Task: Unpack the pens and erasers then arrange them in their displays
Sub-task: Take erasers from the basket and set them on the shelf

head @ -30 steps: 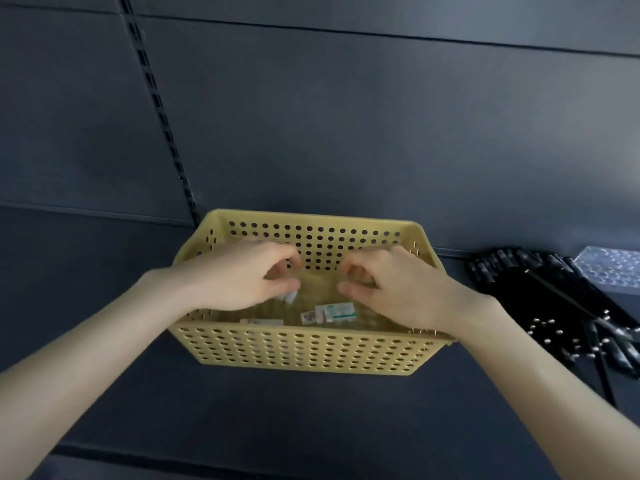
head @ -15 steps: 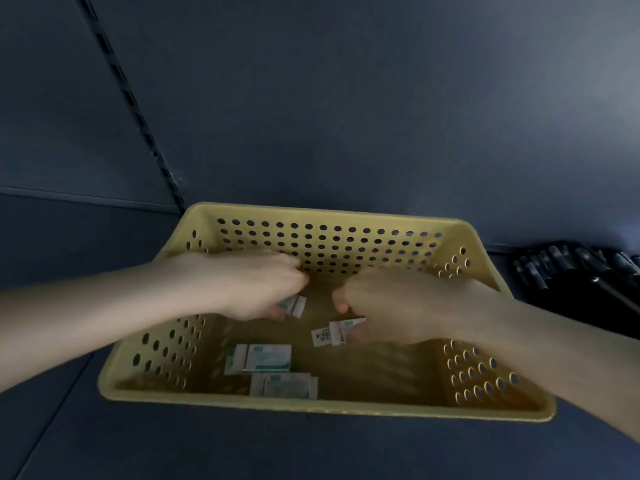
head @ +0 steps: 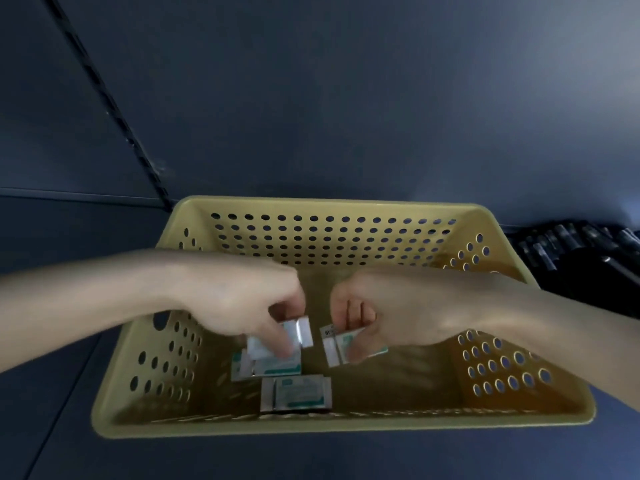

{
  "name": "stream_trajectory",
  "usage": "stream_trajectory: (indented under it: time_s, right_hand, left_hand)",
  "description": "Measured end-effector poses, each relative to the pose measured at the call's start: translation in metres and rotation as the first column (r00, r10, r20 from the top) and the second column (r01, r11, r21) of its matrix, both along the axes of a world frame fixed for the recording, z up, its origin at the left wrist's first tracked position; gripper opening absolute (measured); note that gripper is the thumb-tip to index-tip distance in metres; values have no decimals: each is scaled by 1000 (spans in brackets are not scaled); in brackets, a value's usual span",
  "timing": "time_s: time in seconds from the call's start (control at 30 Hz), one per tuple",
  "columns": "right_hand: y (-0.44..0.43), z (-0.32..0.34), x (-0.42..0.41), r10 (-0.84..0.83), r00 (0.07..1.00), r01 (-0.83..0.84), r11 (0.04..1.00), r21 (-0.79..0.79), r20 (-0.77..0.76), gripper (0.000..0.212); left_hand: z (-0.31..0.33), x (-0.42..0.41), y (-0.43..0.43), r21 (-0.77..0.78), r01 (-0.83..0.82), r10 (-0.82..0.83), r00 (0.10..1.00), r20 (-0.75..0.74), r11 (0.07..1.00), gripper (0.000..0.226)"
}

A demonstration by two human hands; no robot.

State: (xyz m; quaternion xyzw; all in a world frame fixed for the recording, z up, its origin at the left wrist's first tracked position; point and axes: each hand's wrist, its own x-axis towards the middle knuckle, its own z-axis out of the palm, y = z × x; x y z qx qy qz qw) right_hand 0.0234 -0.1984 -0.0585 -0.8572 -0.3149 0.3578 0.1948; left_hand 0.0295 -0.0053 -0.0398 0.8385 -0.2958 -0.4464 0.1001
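Head view. Yellow perforated basket [head: 346, 427] sits on a dark shelf [head: 311, 459], with its far wall near the back panel [head: 346, 98]. A slotted upright [head: 114, 105] runs diagonally down the panel to the basket's far-left corner.

Both forearms reach over the side walls into the basket.
- Left hand [head: 239, 303]: grip clamped on a wrapped eraser [head: 298, 332], pinched between thumb and fingertips. The hand is motion-blurred.
- Right hand [head: 408, 306]: fingers curled, grip clamped on a second wrapped eraser [head: 334, 346]. Its white barcoded end points toward the left hand.

The two held erasers are close together but not touching, mid-basket and above the floor.

On the basket floor:
- One loose eraser [head: 273, 367] lies under the left hand, partly covered. I cannot tell whether it is a single piece or two overlapping.
- A front eraser [head: 296, 393] lies flat just inside the near wall, teal print up.

Black pens [head: 571, 244] lie on the shelf outside the basket, beyond its right wall at the frame edge.
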Motion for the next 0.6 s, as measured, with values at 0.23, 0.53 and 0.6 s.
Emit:
stream_trajectory:
  time_s: [0.23, 0.53, 0.6]
  right_hand:
    - [25, 9, -17, 23, 987, -18, 999, 29, -157, 20]
    - [32, 1, -23, -22, 982, 12, 998, -56, -188, 32]
    - [34, 0, -23, -10, 979, -4, 998, -66, -205, 31]
  left_hand:
    - [-10, -8, 1, 50, -32, 37, 995, -91, 998, 35]
    - [-7, -6, -3, 134, 42, -32, 997, -75, 990, 45]
    - [-7, -4, -3, 138, 40, -31, 997, -65, 990, 45]
